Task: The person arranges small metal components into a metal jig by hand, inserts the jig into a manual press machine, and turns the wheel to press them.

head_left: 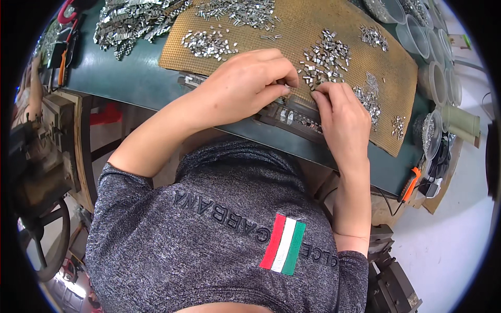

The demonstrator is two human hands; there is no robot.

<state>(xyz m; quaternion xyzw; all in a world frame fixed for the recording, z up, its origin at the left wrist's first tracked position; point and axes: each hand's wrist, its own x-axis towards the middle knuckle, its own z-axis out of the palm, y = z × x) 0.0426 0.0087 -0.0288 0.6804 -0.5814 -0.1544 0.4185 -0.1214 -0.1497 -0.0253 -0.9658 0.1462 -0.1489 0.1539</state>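
A long dark metal fixture (308,124) lies along the near edge of the table, with small silvery pieces set in its slot. My left hand (250,81) is above the fixture, thumb and fingertips pinched together; whatever they hold is too small to name. Close by, my right hand (342,112) reaches over the fixture's right part. Its thumb and index finger come together beside a pile of small shiny metal pieces (329,55), and I cannot make out what is between them. Both hands rest over the near edge of a tan textured mat (292,36).
More heaps of metal pieces (209,44) lie across the mat. A mass of linked metal strips (138,23) sits at the far left. Clear plastic tubs (412,36) line the right side. Orange-handled pliers (411,183) lie at the table's right corner. Machinery (44,135) stands left.
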